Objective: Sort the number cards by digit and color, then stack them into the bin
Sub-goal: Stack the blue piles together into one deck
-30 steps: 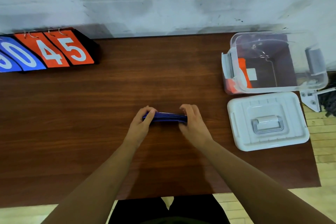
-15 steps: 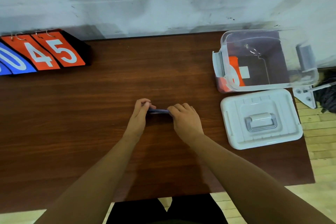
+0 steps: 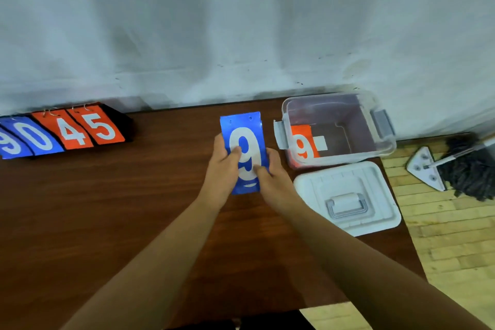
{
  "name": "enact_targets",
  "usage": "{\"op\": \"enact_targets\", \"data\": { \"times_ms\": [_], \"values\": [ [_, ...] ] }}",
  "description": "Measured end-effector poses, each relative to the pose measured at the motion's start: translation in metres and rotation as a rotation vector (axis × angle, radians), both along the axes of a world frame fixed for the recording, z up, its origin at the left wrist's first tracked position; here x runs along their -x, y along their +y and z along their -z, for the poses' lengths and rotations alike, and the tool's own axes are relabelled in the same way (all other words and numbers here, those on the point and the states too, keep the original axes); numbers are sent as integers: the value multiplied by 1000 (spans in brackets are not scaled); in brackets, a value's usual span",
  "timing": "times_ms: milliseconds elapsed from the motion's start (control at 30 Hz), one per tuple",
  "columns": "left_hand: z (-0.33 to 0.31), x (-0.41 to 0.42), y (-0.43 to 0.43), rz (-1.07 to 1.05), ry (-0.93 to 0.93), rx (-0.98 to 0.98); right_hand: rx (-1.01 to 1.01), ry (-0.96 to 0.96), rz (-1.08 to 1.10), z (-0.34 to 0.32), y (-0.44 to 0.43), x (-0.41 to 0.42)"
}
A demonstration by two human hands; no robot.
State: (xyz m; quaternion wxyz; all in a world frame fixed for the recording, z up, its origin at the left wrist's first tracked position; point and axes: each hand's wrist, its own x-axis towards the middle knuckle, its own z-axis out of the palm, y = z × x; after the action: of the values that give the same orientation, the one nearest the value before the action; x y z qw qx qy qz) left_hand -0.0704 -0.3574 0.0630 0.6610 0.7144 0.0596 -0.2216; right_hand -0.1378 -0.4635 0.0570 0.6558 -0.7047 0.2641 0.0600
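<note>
A stack of blue number cards (image 3: 244,126) with a white 9 on top faces me, held upright above the brown table (image 3: 107,209). My left hand (image 3: 223,166) grips its left edge, thumb on the face. My right hand (image 3: 273,177) grips the lower right edge, thumb on the digit. To the right stands a clear plastic bin (image 3: 380,147) with orange number cards (image 3: 304,146) inside at its left end, a 9 showing on top.
The bin's white lid (image 3: 348,198) lies on the table in front of the bin. A flip scoreboard (image 3: 64,131) showing blue 9, 0 and orange 4, 5 stands at the back left by the wall. A mop (image 3: 466,169) lies on the wooden floor to the right.
The blue stack, held flat and edge-on between both hands near the table, has been lifted and turned upright so its 9 faces me, nearer the bin. The view has tilted up.
</note>
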Motion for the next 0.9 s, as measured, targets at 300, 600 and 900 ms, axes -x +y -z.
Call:
{"op": "enact_targets", "data": {
  "times_ms": [300,600,900],
  "values": [
    [-20,-4,-89,178,0,41,95,-108,207,-42,-104,4],
    [37,-37,-129,408,-361,-699,403,186,225,-7,-248,-16],
    [60,-33,-143,441,-276,-622,546,416,85,69,-280,-54]
  ]
}}
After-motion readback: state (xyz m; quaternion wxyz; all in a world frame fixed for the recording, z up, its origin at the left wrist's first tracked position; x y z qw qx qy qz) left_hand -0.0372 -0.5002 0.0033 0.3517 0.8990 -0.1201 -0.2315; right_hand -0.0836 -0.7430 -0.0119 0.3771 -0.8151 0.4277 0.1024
